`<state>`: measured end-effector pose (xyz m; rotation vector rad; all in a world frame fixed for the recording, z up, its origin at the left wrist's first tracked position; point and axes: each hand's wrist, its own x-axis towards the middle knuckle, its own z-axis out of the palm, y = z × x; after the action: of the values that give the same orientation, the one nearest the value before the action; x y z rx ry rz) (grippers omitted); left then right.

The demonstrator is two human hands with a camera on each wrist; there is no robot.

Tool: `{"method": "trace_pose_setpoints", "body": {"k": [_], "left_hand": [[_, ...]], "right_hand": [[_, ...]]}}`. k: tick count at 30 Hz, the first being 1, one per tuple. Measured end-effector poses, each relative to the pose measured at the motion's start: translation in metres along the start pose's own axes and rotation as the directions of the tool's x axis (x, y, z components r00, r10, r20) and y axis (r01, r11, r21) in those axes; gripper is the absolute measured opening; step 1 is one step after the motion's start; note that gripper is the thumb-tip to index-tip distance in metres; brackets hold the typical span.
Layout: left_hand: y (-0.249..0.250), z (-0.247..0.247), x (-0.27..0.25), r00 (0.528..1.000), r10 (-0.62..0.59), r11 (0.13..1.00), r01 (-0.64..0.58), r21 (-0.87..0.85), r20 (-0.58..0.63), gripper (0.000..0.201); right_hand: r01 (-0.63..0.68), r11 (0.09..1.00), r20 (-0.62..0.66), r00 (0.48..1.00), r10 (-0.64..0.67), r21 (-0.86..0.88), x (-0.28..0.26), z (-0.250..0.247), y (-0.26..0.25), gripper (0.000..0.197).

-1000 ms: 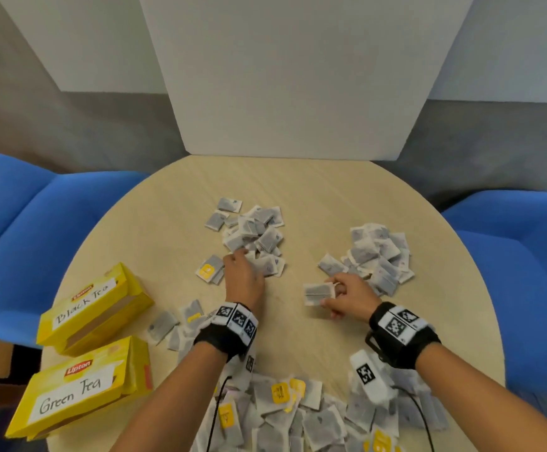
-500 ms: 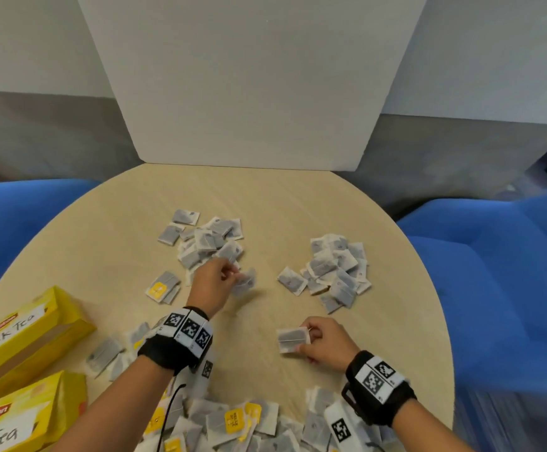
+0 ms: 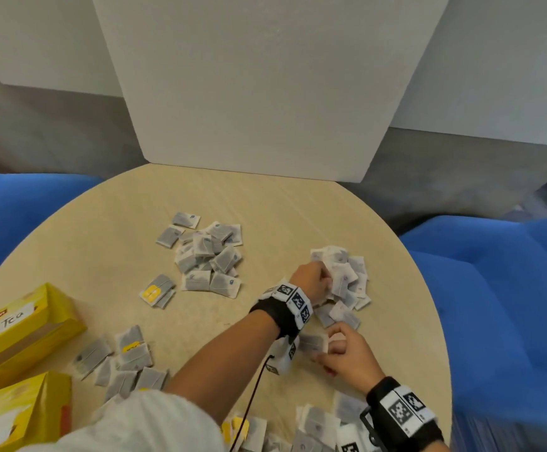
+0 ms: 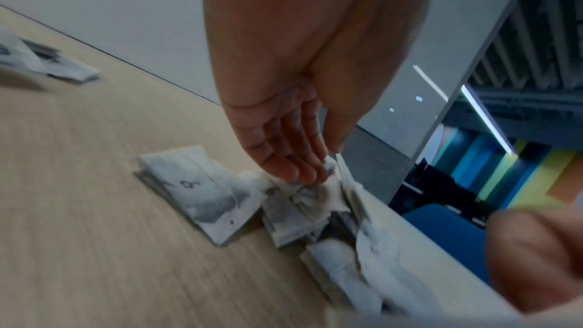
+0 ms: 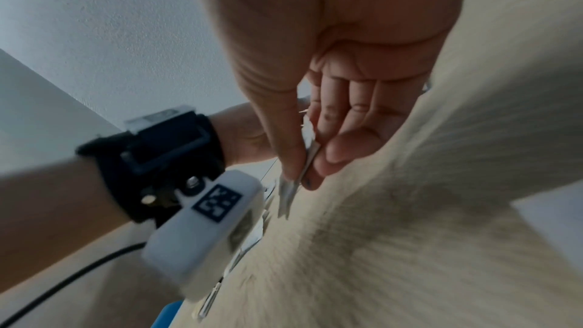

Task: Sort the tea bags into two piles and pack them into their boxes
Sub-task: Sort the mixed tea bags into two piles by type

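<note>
Two sorted heaps of tea bags lie on the round table [image 3: 102,249]: a left pile [image 3: 207,252] and a right pile [image 3: 347,275]. My left hand [image 3: 314,280] reaches across onto the right pile. In the left wrist view its fingers [image 4: 293,163] touch the crumpled bags and its thumb pinches the edge of a tea bag [image 4: 342,173]. Nearer to me, my right hand [image 3: 337,349] pinches another tea bag [image 3: 311,343] between thumb and forefinger, seen edge-on as a tea bag [image 5: 285,196] in the right wrist view. The yellow Black Tea box [image 3: 14,327] and Green Tea box [image 3: 5,419] stand at the left.
An unsorted heap of bags [image 3: 311,425] lies at the near edge, and more loose bags [image 3: 125,360] sit beside the boxes. A yellow-tagged bag [image 3: 156,290] rests left of centre. A white board [image 3: 265,93] stands behind the table. Blue chairs [image 3: 493,305] flank it.
My left hand has swung from the left pile across to the right pile with a bag. My right hand, still holding its bag, drew back towards me. The camera turned right.
</note>
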<state>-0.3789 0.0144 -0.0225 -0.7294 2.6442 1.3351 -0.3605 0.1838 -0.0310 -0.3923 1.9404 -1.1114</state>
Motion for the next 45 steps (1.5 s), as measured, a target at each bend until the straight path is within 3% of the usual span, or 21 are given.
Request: {"method": "trace_pose_setpoints", "body": {"k": [4,6,10,12,15,17,20,22,24,26,29,32,34,37,41,43,45], "left_hand": [[-0.014,-0.02,-0.027,0.998,0.064,0.992,-0.061,-0.107,0.023,0.027],[-0.026,-0.03,-0.05,0.987,0.112,0.993,-0.106,-0.056,0.115,0.03],[-0.051,-0.038,-0.095,0.964,0.08,0.995,-0.09,0.029,0.255,0.036],[-0.067,-0.04,-0.112,0.979,0.056,0.998,-0.061,0.018,0.197,0.029],[-0.088,-0.059,-0.123,0.998,-0.066,0.993,0.065,-0.098,-0.005,0.027],[-0.099,-0.085,-0.117,0.975,-0.121,0.984,0.092,-0.154,-0.187,0.028],[-0.112,-0.128,-0.094,0.904,-0.172,0.981,0.119,-0.155,-0.391,0.022],[-0.125,-0.144,-0.079,0.886,-0.243,0.969,0.203,-0.143,-0.395,0.016],[-0.136,-0.149,-0.072,0.892,-0.322,0.945,0.322,-0.054,-0.318,0.02],[-0.146,-0.154,-0.075,0.883,-0.322,0.94,0.34,-0.006,-0.341,0.022],[-0.168,-0.158,-0.095,0.799,-0.326,0.933,0.357,-0.039,-0.505,0.024],[-0.192,-0.145,-0.119,0.753,-0.458,0.842,0.538,0.04,-0.471,0.05],[-0.2,-0.133,-0.128,0.773,-0.435,0.828,0.544,0.131,-0.461,0.057],[-0.201,-0.125,-0.133,0.806,-0.361,0.885,0.454,0.099,-0.468,0.044],[-0.182,-0.118,-0.151,0.857,-0.388,0.885,0.449,0.122,-0.34,0.029],[-0.171,-0.111,-0.165,0.883,-0.373,0.918,0.397,0.028,-0.285,0.017],[-0.16,-0.102,-0.179,0.907,-0.371,0.917,0.324,-0.233,-0.199,0.014]], "right_hand": [[0.049,0.999,-0.032,0.998,-0.049,0.015,0.002,-0.01,-0.002,0.034],[0.099,0.995,-0.034,0.995,-0.098,0.029,0.004,-0.011,-0.008,0.033],[0.16,0.986,0.044,0.986,-0.162,0.049,0.009,0.003,-0.02,0.031],[0.177,0.983,0.052,0.982,-0.179,0.053,0.011,0.019,-0.021,0.03],[0.181,0.982,0.05,0.982,-0.183,0.047,0.013,0.04,-0.019,0.033],[0.176,0.984,0.066,0.982,-0.179,0.04,0.012,0.049,-0.018,0.034],[0.176,0.984,0.091,0.98,-0.176,0.007,0.007,0.054,-0.018,0.033],[0.173,0.985,0.089,0.981,-0.17,-0.023,0.004,0.052,-0.016,0.033],[0.176,0.984,0.07,0.983,-0.173,-0.04,0.003,0.049,-0.015,0.034],[0.178,0.983,0.052,0.983,-0.176,-0.05,0.003,0.044,-0.013,0.035],[0.175,0.983,0.032,0.984,-0.174,-0.049,0.003,0.04,-0.01,0.035],[0.17,0.984,0.036,0.985,-0.169,-0.046,0.001,0.043,-0.006,0.034],[0.169,0.985,0.053,0.985,-0.166,-0.041,0.0,0.048,-0.005,0.033],[0.18,0.983,0.083,0.981,-0.177,-0.033,-0.003,0.054,-0.009,0.033],[0.202,0.979,0.096,0.975,-0.199,-0.025,-0.007,0.057,-0.016,0.032],[0.215,0.976,0.11,0.971,-0.211,-0.032,-0.01,0.058,-0.019,0.031],[0.225,0.973,0.136,0.967,-0.217,-0.049,-0.015,0.059,-0.022,0.029]]}}
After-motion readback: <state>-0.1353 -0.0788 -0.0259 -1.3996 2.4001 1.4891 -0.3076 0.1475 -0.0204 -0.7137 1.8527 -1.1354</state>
